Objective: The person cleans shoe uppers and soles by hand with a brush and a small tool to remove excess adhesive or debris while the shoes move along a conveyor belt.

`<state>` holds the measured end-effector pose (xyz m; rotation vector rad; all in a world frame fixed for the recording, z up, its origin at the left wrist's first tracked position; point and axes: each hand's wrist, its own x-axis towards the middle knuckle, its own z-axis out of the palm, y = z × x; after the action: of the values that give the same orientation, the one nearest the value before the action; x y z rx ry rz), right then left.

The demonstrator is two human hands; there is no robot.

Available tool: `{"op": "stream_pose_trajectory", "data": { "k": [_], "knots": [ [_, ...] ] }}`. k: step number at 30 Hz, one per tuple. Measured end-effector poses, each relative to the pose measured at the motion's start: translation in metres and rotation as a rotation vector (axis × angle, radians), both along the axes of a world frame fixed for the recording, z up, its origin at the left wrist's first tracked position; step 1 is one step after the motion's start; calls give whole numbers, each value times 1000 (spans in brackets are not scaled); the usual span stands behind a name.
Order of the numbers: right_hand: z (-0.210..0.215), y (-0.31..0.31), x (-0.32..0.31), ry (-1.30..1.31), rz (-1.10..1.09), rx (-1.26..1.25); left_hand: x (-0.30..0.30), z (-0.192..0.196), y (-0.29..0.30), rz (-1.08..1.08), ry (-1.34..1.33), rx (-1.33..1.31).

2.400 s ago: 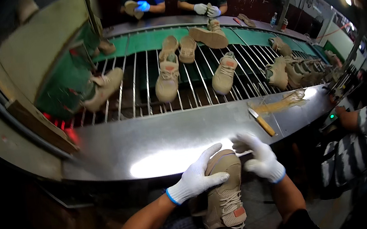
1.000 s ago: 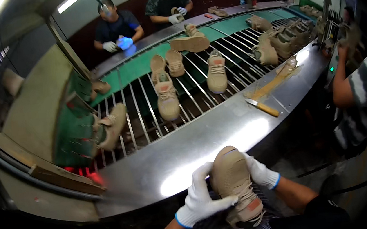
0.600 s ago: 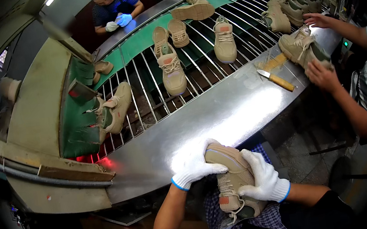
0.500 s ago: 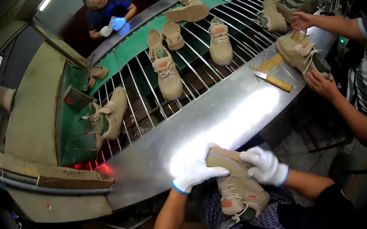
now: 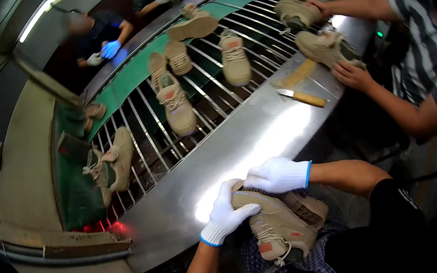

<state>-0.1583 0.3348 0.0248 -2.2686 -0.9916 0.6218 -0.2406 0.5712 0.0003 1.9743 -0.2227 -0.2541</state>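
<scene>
A beige lace-up shoe upper (image 5: 279, 224) lies over my lap, its toe pointing away from me and its heel close to my body. My left hand (image 5: 224, 214), in a white glove with a blue cuff, is closed around the toe, thumb on top. A beige sole (image 5: 308, 208) sits along the upper's right side, its heel end angled away from it. My right hand (image 5: 279, 175), gloved the same way, grips the sole's front end by the toe; its fingertips are partly hidden.
A metal ledge (image 5: 171, 217) borders a rack of metal bars (image 5: 139, 126) carrying several beige shoes (image 5: 235, 62) and soles (image 5: 177, 57). A wooden-handled knife (image 5: 303, 97) lies on the ledge. To the right, a co-worker's hands (image 5: 350, 74) hold shoes; other people work across the rack.
My right hand has moved from the shoe's side to its toe end. The sole's heel end now shows, splayed out right. The view has turned, and the co-worker's far hand now grips another shoe.
</scene>
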Motion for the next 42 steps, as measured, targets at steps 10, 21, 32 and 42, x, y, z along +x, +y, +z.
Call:
{"op": "stream_pose_trajectory", "data": {
  "k": [10, 21, 32, 42],
  "knots": [
    [5, -28, -130, -108, -479, 289, 23, 59, -25, -249, -436, 344],
    [-3, -38, -71, -174, -64, 319, 16, 44, -41, -94, -499, 598],
    [21, -57, -101, -101, 24, 123, -9, 12, -42, 779, 212, -726],
    [110, 6, -47, -57, 54, 73, -28, 52, -51, 556, 144, -1154]
  ]
}}
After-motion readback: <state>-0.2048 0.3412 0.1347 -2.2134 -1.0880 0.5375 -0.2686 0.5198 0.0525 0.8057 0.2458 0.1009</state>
